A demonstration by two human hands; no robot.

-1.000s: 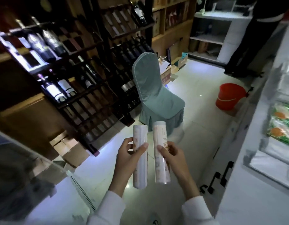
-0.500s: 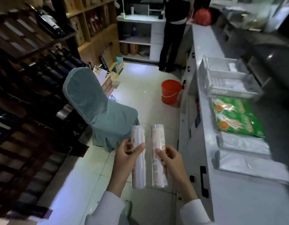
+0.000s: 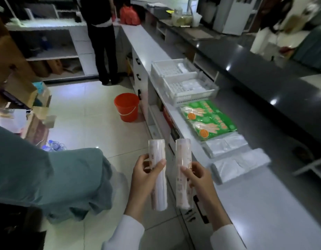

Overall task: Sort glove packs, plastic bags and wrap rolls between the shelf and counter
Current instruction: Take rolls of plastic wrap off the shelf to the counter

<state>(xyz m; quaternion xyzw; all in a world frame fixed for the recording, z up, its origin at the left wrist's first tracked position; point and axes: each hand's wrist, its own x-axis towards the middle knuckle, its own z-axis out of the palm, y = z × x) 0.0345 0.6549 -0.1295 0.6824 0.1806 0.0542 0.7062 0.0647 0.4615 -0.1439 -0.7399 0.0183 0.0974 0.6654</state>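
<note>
Each hand grips one upright wrap roll, the left hand (image 3: 145, 175) its roll (image 3: 158, 173) and the right hand (image 3: 198, 179) its roll (image 3: 183, 172), both just left of the counter (image 3: 255, 204), where glove packs (image 3: 208, 120) and plastic bags (image 3: 237, 163) lie.

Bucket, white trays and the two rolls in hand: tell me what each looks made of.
Bucket: likely plastic, uniform red with a smooth matte wall and a thin pale bail.
Trays: likely moulded plastic, white, with perforated grid floors.
Left roll and right roll: seemingly thin film wound tight, under a glossy printed wrapper that catches light; the core is not visible.
</note>
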